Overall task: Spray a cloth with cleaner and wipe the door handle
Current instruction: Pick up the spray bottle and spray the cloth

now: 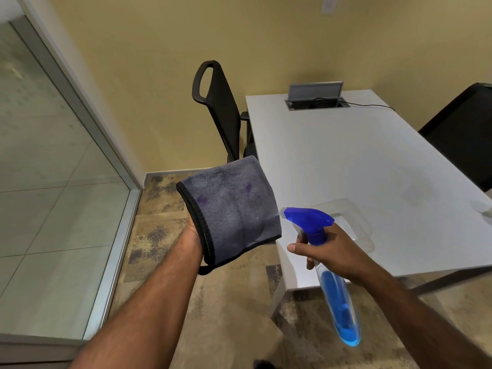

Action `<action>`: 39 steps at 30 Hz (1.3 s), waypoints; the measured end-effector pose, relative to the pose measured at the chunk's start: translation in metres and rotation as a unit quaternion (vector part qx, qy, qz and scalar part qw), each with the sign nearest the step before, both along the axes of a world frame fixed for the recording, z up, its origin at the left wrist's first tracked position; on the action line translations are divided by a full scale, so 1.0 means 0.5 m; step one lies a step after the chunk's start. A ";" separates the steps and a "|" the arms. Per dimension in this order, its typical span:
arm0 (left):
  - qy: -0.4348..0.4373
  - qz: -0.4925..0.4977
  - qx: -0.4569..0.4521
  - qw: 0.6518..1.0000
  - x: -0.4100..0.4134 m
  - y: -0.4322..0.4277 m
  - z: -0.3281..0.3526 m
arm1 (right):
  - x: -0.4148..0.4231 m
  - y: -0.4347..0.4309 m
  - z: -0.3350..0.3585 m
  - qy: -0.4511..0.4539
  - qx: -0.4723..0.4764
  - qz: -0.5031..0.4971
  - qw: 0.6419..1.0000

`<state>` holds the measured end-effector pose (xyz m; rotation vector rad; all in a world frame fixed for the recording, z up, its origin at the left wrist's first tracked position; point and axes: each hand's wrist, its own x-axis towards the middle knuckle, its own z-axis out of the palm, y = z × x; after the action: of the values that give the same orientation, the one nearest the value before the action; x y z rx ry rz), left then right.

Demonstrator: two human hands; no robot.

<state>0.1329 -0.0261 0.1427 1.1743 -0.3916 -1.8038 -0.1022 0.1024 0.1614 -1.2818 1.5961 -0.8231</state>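
A folded grey cloth [231, 209] with a black hem lies draped over my left hand [193, 229], which is raised palm up and almost wholly hidden beneath it. My right hand [330, 251] grips the neck of a clear spray bottle [336, 296] holding blue liquid. Its blue trigger head [308, 218] points left at the cloth, the nozzle a few centimetres from the cloth's right edge. A finger rests on the trigger. No door handle is in view.
A white table [359, 161] stands right of my hands, with an open cable box [316, 98] at its far end. Black chairs sit at the table's left [215, 102] and far right [463, 129]. A glass partition with a metal frame [114, 235] runs along the left. Patterned carpet lies below.
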 end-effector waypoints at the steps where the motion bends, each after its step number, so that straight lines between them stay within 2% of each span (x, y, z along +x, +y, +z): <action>1: -0.002 0.001 0.002 1.000 0.000 0.001 -0.001 | 0.001 0.000 0.000 -0.001 -0.003 -0.001 1.000; 8: -0.032 0.027 0.021 0.999 -0.003 0.003 -0.009 | 0.007 -0.006 0.005 -0.007 -0.014 -0.004 1.000; 12: -0.002 0.008 0.009 1.000 -0.010 0.004 -0.020 | 0.010 -0.009 0.010 -0.028 -0.028 0.006 0.999; 17: -0.017 0.003 0.007 1.000 -0.011 -0.002 -0.027 | 0.008 -0.016 0.011 -0.035 -0.030 0.003 0.999; 25: 0.024 -0.013 0.004 1.000 -0.013 -0.005 -0.026 | -0.014 -0.028 0.021 -0.046 -0.050 -0.017 0.998; 32: 0.030 -0.005 0.003 1.000 -0.009 -0.004 -0.026 | -0.038 -0.040 0.011 -0.019 -0.039 -0.045 0.998; 39: 0.003 -0.005 0.013 1.000 -0.012 -0.010 -0.038 | -0.033 -0.028 0.014 -0.036 -0.033 0.014 0.999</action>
<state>0.1268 -0.0310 0.1239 1.1863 -0.3725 -1.8249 -0.1188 0.0883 0.1682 -1.3042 1.5014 -0.9013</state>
